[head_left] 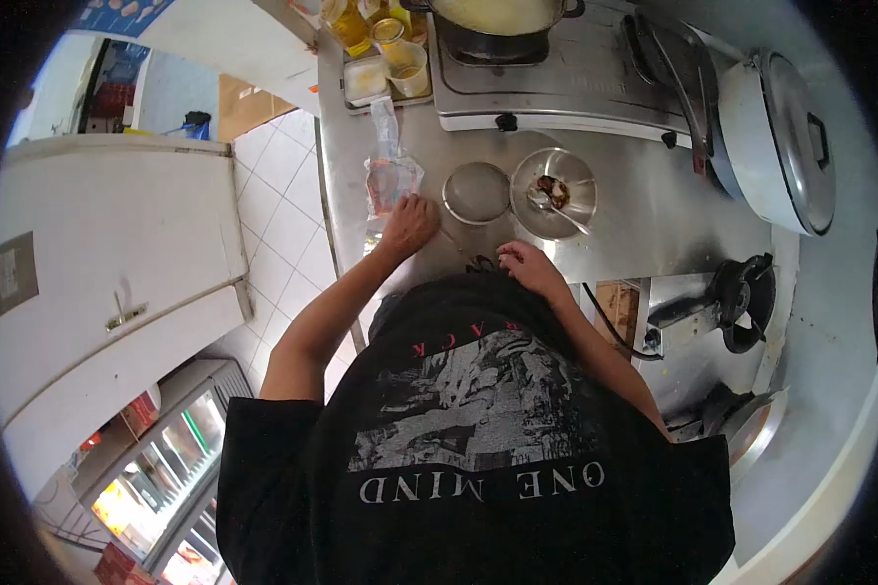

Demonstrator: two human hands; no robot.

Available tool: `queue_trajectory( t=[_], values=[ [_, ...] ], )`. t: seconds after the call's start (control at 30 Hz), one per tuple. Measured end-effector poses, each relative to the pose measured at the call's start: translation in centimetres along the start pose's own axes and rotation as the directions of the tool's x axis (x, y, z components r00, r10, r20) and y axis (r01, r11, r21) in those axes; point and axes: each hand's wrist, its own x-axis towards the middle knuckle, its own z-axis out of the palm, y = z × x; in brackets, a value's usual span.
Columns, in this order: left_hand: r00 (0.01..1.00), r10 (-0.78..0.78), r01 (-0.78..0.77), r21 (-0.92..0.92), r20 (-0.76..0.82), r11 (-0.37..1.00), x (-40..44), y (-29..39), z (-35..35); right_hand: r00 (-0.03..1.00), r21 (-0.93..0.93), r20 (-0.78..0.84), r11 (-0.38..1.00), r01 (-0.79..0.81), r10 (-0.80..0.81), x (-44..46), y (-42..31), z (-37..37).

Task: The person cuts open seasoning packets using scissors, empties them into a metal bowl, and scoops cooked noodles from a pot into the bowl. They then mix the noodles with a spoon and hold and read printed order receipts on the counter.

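Note:
My left hand (412, 224) is on the steel counter (619, 214), its curled fingers at the lower edge of a crumpled clear and red plastic packet (392, 183). What it grips, if anything, is too small to make out. My right hand (529, 263) hovers at the counter's front edge, fingers slightly bent and apart, holding nothing visible. Small dark scissors handles (480, 263) lie between the hands. Beyond them sits a round sieve (476, 193). Right of it, a steel bowl (578, 180) holds dark and reddish contents (553, 191) and a spoon (568, 217).
A stove (566, 88) with a dark pot (488, 44) stands at the back. Left of it, a tray (390, 103) carries jars and containers. Tongs (688, 93) and a large white pot (756, 136) are at the right; a burner (746, 302) is lower right.

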Motion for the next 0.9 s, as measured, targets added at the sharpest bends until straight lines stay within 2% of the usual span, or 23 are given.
queue_trajectory(
  t=[0.1,0.17,0.3,0.33,0.37,0.4,0.43,0.5,0.53,0.6,0.63,0.7,0.8,0.83,0.87,0.9],
  values=[
    [0.995,-0.027,0.024,-0.038,-0.096,0.999,-0.6,-1.5,-2.8,1.0,-0.065,-0.003,0.998,0.022,-0.022,-0.9,-0.7,0.2],
    [0.995,-0.078,0.066,-0.158,-0.069,0.985,-1.4,-2.7,-4.3,0.994,-0.136,0.05,0.985,0.102,-0.096,-1.1,-1.5,0.3],
    [0.958,-0.277,0.219,-0.421,-0.08,0.88,-4.0,-3.3,-5.3,0.946,-0.218,0.257,0.942,0.254,-0.196,-0.2,-4.0,0.7],
    [0.894,-0.438,0.362,-0.73,0.096,0.58,-4.1,-2.7,-6.3,0.932,-0.196,0.307,0.945,0.262,-0.194,0.5,-5.3,0.9],
    [0.805,-0.5,0.446,-0.881,0.318,0.159,-4.1,-1.7,-7.1,0.913,-0.175,0.358,0.947,0.27,-0.194,1.4,-6.7,1.3],
    [0.711,-0.451,0.452,-0.842,0.54,-0.295,-3.9,-0.4,-7.8,0.891,-0.155,0.411,0.948,0.277,-0.194,1.9,-8.3,1.8],
    [0.708,-0.439,0.304,-0.8,0.553,-0.518,-3.5,1.2,-8.0,0.911,-0.043,0.379,0.981,0.19,-0.16,1.8,-10.6,2.5],
    [0.681,-0.43,0.191,-0.711,0.592,-0.676,-1.6,4.1,-12.6,0.94,0.186,0.333,0.982,0.019,-0.081,1.1,-15.0,3.5],
    [0.671,-0.42,0.129,-0.654,0.611,-0.745,-1.1,4.9,-14.3,0.952,0.235,0.291,0.971,0.031,-0.1,0.8,-15.6,3.8],
    [0.728,-0.422,0.136,-0.717,0.541,-0.683,-0.8,5.3,-14.1,0.97,0.324,0.203,0.944,0.062,-0.133,0.4,-16.5,3.9],
    [0.752,-0.421,0.137,-0.745,0.507,-0.652,-0.8,5.5,-13.8,0.974,0.434,0.191,0.901,0.03,-0.124,0.0,-16.8,3.6],
    [0.804,-0.494,0.104,-0.896,0.331,-0.432,-0.7,6.3,-13.1,0.979,0.634,0.18,0.772,-0.038,-0.1,-1.0,-17.0,2.5],
    [0.824,-0.557,0.105,-0.994,0.101,-0.024,-1.3,6.0,-13.2,0.989,0.794,0.143,0.602,-0.091,-0.038,-1.8,-17.6,1.5],
    [0.826,-0.563,0.116,-0.986,0.027,0.122,-1.3,5.6,-13.8,0.986,0.565,0.013,0.815,0.13,-0.166,-1.8,-17.7,1.8],
    [0.839,-0.543,0.128,-0.982,0.034,0.136,-1.2,5.3,-14.4,0.942,0.255,-0.069,0.907,0.334,-0.327,-1.8,-17.5,2.4],
    [0.853,-0.52,0.141,-0.978,0.043,0.15,-1.2,5.1,-15.1,0.864,-0.092,-0.093,0.868,0.488,-0.495,-1.7,-17.3,2.6]
  ],
)
